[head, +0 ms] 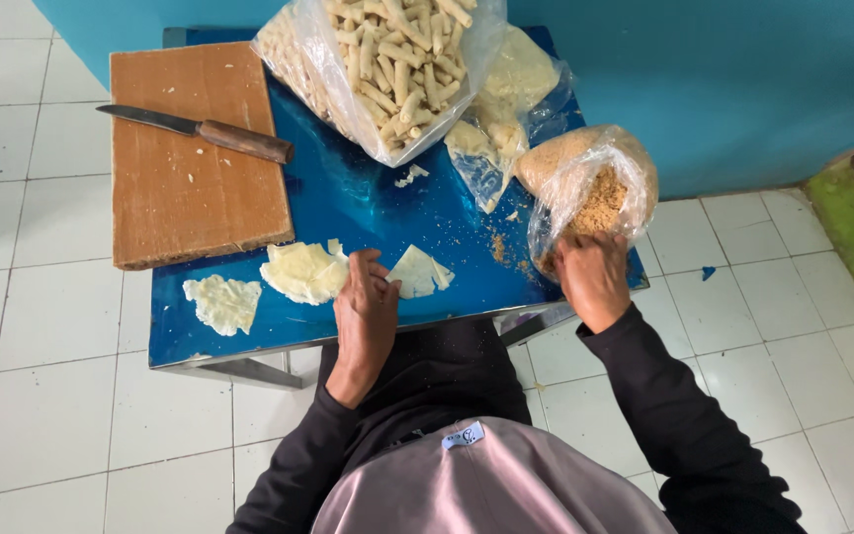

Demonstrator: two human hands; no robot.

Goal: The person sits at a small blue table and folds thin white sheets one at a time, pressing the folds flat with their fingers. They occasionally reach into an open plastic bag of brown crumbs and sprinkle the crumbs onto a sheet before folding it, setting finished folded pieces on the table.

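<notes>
**Both hands at the blue table: one on a wrapper sheet, one at the crumb bag**

Nearest the camera, a grey garment (486, 489) and black sleeves (684, 415) are seen, w/ both arms stretched toward a low blue table (368, 208) set on a white tiled floor (51, 396).

The left hand (366, 314) is laid at the table's near edge, back up, fingers held together and curled down onto the surface; its fingertips are placed between two pale wrapper sheets. The folded sheet (419, 271) is touched or nearly touched on the hand's right; exact contact can't be told. A crumpled sheet (303, 272) lies just beside the hand on its left, and a third sheet (224, 302) is found further left, near the table edge, apart from the others.

The right hand (593, 279) is set at the mouth of a clear plastic crumb bag (590, 183), approx. at the table's right near corner. The fingers are bent into the bag opening and partly hidden by plastic, so pinch vs. spread can't be told. Loose crumbs (498, 247) are scattered on the table just left of that bag.

Mid-table, left side, a wooden cutting board (200, 188) is placed, w/ a wood-handled knife (205, 131) laid across its far part, blade pointing left.

Farthest, a large clear bag of pale rolled sticks (387, 59) is propped at the back, and a second clear bag w/ pale contents (506, 99) is tucked beside it, in front of a blue wall (724, 79).
</notes>
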